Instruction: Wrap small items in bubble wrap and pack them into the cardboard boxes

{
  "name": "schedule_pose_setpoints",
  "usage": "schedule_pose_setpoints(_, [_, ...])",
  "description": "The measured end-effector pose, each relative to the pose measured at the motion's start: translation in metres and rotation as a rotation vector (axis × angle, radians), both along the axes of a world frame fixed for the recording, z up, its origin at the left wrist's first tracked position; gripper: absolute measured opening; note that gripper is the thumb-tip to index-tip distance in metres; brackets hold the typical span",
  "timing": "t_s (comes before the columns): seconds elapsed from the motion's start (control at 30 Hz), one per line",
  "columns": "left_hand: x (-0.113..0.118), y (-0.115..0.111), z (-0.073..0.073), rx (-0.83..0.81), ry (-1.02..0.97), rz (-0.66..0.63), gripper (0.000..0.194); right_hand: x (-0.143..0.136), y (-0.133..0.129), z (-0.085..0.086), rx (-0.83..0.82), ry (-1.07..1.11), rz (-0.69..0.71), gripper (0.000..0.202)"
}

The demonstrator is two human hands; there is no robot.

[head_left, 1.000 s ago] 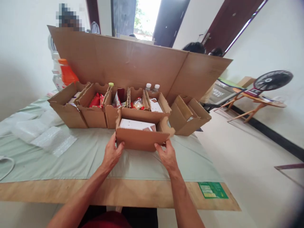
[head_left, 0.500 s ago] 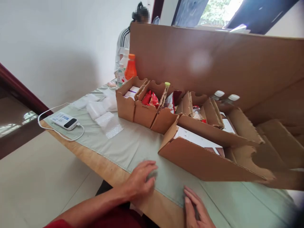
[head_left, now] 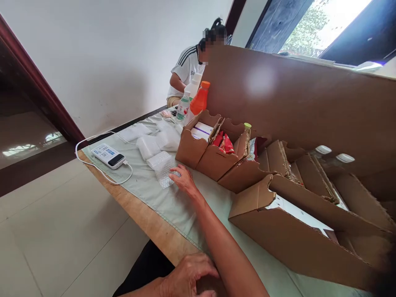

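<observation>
One wrap reached, not gripped

On the counter, the wrap's edge is overhung by the right hand, fingers spread, nothing grasped. The left hand is curled; its grasp cannot be told. A white box is already set in the near carton.

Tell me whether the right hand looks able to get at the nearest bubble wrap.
Probably yes: the right hand is at the edge of the bubble wrap, fingers spread, with nothing seen in the way. Whether it touches is hard to tell.
</observation>
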State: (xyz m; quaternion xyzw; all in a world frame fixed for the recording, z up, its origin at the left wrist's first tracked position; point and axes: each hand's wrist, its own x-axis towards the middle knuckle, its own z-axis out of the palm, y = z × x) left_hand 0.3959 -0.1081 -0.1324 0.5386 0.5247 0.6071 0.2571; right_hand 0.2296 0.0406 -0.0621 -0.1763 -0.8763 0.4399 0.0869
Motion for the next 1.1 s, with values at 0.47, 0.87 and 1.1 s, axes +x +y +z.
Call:
schedule_pose_setpoints(0.47, [-0.003, -0.030, 0.040, -0.241, -0.364, 0.060, 0.031, 0.034, 0.009, 0.008, -0.169, 0.054, 0.037, 0.019])
schedule_pose_setpoints(0.87, [-0.014, -0.037, 0.034, -0.150, -1.026, -0.061, 0.054, 0.133, 0.010, 0.062, -0.493, 0.215, 0.086, 0.018])
schedule_pose_setpoints(1.1, [-0.037, -0.041, 0.040, -0.049, -1.401, 0.039, 0.068, 0.276, 0.033, 0.057, -0.443, -0.023, 0.011, 0.019])
